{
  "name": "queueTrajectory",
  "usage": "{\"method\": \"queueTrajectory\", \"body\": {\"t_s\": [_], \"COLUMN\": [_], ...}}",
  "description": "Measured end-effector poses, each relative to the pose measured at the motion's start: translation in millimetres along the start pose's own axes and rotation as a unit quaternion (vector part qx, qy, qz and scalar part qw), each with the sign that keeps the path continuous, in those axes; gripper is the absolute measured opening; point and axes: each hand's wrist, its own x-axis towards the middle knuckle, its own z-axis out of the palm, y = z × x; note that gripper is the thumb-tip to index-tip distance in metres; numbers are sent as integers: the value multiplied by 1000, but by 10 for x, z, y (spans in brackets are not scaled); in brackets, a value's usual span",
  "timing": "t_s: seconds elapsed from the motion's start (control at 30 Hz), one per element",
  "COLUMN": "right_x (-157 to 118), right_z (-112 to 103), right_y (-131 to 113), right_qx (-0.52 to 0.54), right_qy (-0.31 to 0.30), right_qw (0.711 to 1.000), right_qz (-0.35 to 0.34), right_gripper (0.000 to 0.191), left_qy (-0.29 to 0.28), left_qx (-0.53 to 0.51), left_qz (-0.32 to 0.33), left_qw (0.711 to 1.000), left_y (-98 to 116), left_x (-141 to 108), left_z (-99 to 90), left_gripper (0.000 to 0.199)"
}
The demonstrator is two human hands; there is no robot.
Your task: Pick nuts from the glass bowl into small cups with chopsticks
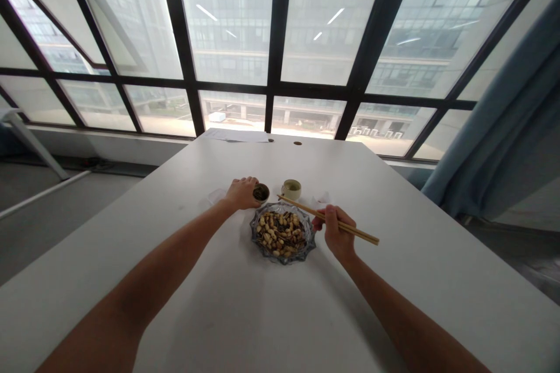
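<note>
My left hand (242, 193) is wrapped round a small cup (261, 193) with dark contents, at the far left of a glass bowl. In my right hand (339, 231) is a pair of chopsticks (359, 233), their tips pointing left above the bowl's far edge, near a second cup. That pale cup (291, 189) stands on the table just behind the bowl, and what it holds is hard to make out. Peanuts in their shells, mixed with small dark pieces that look like seeds, fill the scalloped glass bowl (283, 260) between my hands.
Crumpled clear plastic lies on the white table (210, 315) to the left of my left hand, and more (322, 198) beyond my right hand. White papers (236, 136) rest at the far edge near two round holes. Windows stand behind; a blue curtain (494, 128) hangs at right.
</note>
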Motion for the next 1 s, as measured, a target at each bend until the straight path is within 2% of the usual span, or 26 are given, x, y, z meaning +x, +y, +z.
{"method": "queueTrajectory", "body": {"t_s": [0.13,0.23,0.33,0.43,0.53,0.63,0.73,0.83,0.9,1.0], "right_x": [201,395,534,581,579,554,498,433,405,398], "right_z": [274,531,645,503,183,-111,-226,-171,-104,-43], "right_y": [-4,8,-45,-186,-381,-557,-624,-563,-483,-372], "right_qx": [-75,-124,-129,-107,-56,-68,-93,-94,-85,-61], "right_qy": [-103,-173,-185,-152,-131,-199,-286,-306,-279,-217], "right_qw": [990,974,972,982,989,969,938,930,942,966], "right_qz": [-64,-79,-64,-29,39,127,175,181,164,130], "right_gripper": [46,46,48,53,62,66,66,65,64,63], "left_qy": [5,8,3,-5,-28,-79,-115,-62,20,150], "left_qx": [0,2,6,10,11,-5,-18,-13,-20,-39], "left_qz": [6,7,8,1,-27,-70,-86,-59,-36,-24], "left_qw": [1000,1000,1000,1000,999,994,989,996,999,988], "left_y": [4,16,24,21,1,-31,-54,-72,-107,-227], "left_x": [-9,-21,-19,10,71,152,195,111,-38,-359], "left_z": [6,3,8,11,-13,-56,-80,-74,-66,-53], "left_gripper": [63,61,61,63,64,66,69,77,77,62]}}
